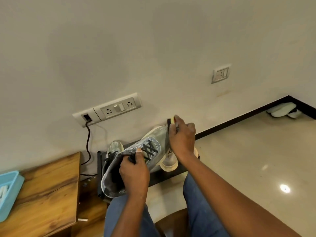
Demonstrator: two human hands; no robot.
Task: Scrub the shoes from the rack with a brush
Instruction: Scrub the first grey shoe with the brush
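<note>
A seated person in blue jeans holds a grey sneaker (135, 156) with black laces up in front of the wall, above their knees. The left hand (134, 171) grips the shoe at its tongue and collar, thumb lying over the laces and fingers curled around the opening. The right hand (182, 135) is curled around a brush (172, 123) with a yellow body and dark bristles, which is pressed against the toe of the held sneaker. Below, a low black shoe rack (157, 177) stands on the floor against the wall; a second grey sneaker (113, 149) sits on it at the left, and a pale shoe (169, 162) lies on it under the right wrist. At the far left a light blue tray (11, 190) rests on a wooden table (49, 194) and holds something white, too cut off to identify. A white shoe (282, 110) lies in the far floor corner, well apart.
</note>
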